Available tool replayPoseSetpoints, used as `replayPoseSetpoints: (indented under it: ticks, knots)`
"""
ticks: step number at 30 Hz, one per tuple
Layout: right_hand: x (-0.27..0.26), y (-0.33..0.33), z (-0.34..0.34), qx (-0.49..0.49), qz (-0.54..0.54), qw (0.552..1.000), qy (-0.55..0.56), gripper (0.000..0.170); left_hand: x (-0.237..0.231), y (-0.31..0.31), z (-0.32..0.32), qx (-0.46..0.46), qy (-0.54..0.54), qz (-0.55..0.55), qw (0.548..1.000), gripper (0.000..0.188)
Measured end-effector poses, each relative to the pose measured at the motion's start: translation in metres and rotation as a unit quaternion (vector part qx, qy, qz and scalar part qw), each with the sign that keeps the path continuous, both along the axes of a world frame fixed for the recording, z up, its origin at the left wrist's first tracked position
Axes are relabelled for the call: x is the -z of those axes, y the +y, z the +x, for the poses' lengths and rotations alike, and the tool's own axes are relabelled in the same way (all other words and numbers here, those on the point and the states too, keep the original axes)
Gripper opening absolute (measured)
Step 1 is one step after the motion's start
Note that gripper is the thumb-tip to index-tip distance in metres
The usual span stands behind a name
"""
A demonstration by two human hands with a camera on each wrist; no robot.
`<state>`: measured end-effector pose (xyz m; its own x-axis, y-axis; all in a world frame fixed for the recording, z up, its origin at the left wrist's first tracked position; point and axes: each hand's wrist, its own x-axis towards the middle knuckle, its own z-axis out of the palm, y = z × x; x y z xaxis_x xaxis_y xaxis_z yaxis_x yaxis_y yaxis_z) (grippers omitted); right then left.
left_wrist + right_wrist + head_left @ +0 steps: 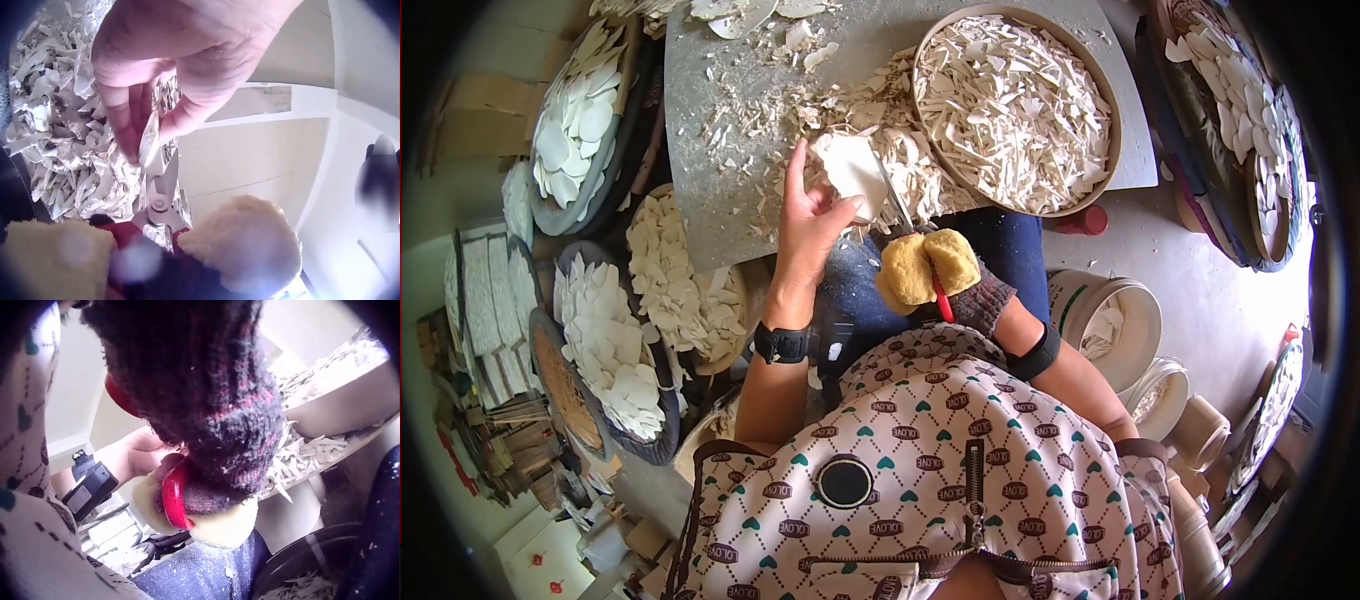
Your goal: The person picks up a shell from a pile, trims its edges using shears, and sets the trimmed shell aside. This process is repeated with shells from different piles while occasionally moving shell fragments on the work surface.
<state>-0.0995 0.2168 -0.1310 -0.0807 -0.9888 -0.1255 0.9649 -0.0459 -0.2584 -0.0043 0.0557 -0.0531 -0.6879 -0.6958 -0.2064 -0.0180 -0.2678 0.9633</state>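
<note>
The left hand pinches a flat white piece between thumb and fingers, over the grey table's front edge. In the left wrist view, the left hand holds the piece by its edge, against the metal blades of scissors. A gloved right hand grips the scissors' red handles, which have yellow foam pads around them. The dark knitted glove is curled through a red handle loop in the right wrist view; its fingertips are mostly hidden.
A round tray of white strips stands on the grey table, with loose scraps beside it. Baskets of flat white pieces line the left side. Buckets stand at the right, near a red object under the table edge.
</note>
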Motion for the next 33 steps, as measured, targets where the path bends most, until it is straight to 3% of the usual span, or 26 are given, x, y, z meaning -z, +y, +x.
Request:
replayPoseSetpoints:
  ticks: [3,4,7,11,17,20,23,25,27,29,31,33]
  knots:
    - [-0.003,-0.002,0.001,-0.015,0.004,1.000,0.010,0.024,0.010,0.004,-0.001,-0.094,-0.010,-0.042,0.995,0.070]
    - [-0.004,-0.003,0.001,-0.025,0.004,1.000,0.013,0.023,0.011,0.009,-0.004,-0.139,0.015,-0.029,0.990,0.057]
    - [-0.011,-0.004,-0.002,-0.011,-0.008,0.966,0.258,0.022,0.015,0.011,-0.007,-0.135,0.046,0.005,0.990,0.043]
    - [-0.006,-0.005,-0.006,-0.053,-0.011,0.996,0.072,0.021,0.013,0.006,-0.003,-0.085,0.013,0.017,0.996,0.040]
    - [-0.017,-0.013,0.002,-0.021,0.008,0.990,0.138,0.022,0.018,-0.005,0.001,-0.090,0.014,0.037,0.995,0.036]
    - [-0.019,-0.018,-0.006,-0.055,-0.026,0.949,0.310,0.021,0.018,-0.008,0.000,-0.111,0.023,0.038,0.993,0.035]
    - [-0.030,-0.023,-0.012,-0.027,-0.061,0.830,0.554,0.021,0.016,-0.014,0.004,-0.107,0.025,0.033,0.993,0.035]
    - [-0.022,-0.026,-0.009,-0.050,-0.013,0.894,0.444,0.020,0.012,-0.012,0.003,-0.109,0.016,0.030,0.993,0.035]
    - [-0.027,-0.032,-0.010,-0.053,-0.023,0.877,0.477,0.018,0.010,-0.013,0.003,-0.113,0.007,0.035,0.993,0.035]
    - [-0.016,-0.032,-0.008,-0.043,-0.027,0.815,0.577,0.022,0.011,-0.016,0.004,-0.118,-0.003,0.051,0.992,0.035]
    - [-0.008,-0.030,-0.007,-0.041,-0.024,0.804,0.593,0.024,0.012,-0.016,0.004,-0.123,0.008,0.077,0.989,0.034]
    - [-0.008,-0.031,-0.005,-0.046,-0.012,0.854,0.518,0.024,0.011,-0.018,0.005,-0.125,0.012,0.089,0.988,0.034]
